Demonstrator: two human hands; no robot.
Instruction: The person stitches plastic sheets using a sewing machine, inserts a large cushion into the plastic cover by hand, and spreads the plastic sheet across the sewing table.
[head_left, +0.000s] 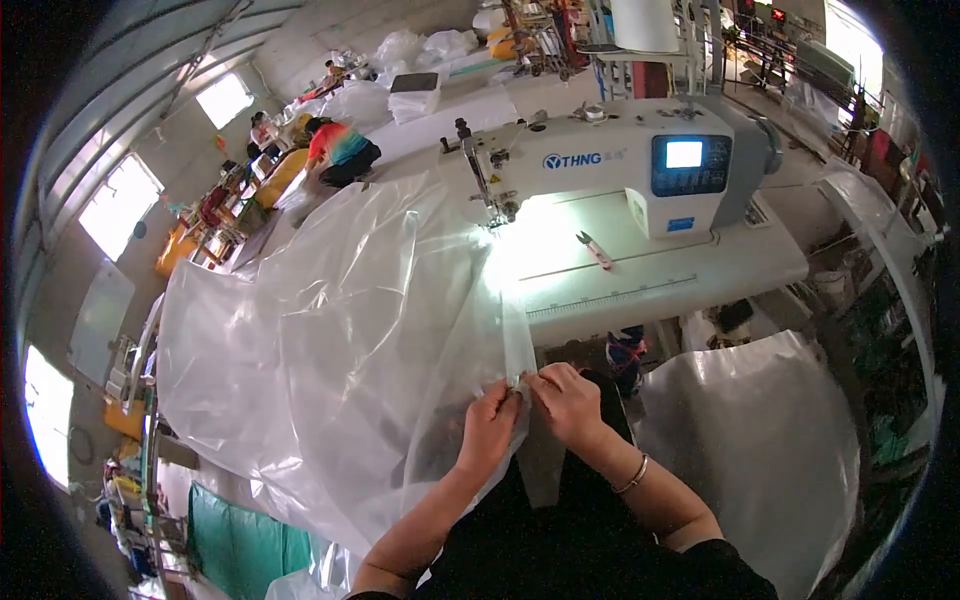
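A large clear plastic sheet [330, 320] spreads over the left side of the work table and runs up under the needle area of a white sewing machine [590, 160]. Both hands meet at its near edge, close to my body. My left hand [490, 425] is closed, pinching the folded edge. Beside it, my right hand [568, 405] also pinches that edge, its fingertips close to the left ones. The folded strip stretches from my fingers up to the lit presser foot. Small snips [595, 250] with a pale pinkish handle lie on the machine bed, apart from both hands.
A white thread cone [645, 25] stands behind the machine. More plastic sheeting [750, 450] hangs at the right. A green sheet [245, 535] lies low on the left. A person in a multicoloured top [340, 150] bends over farther back, and stacked sheets [414, 98] lie beyond.
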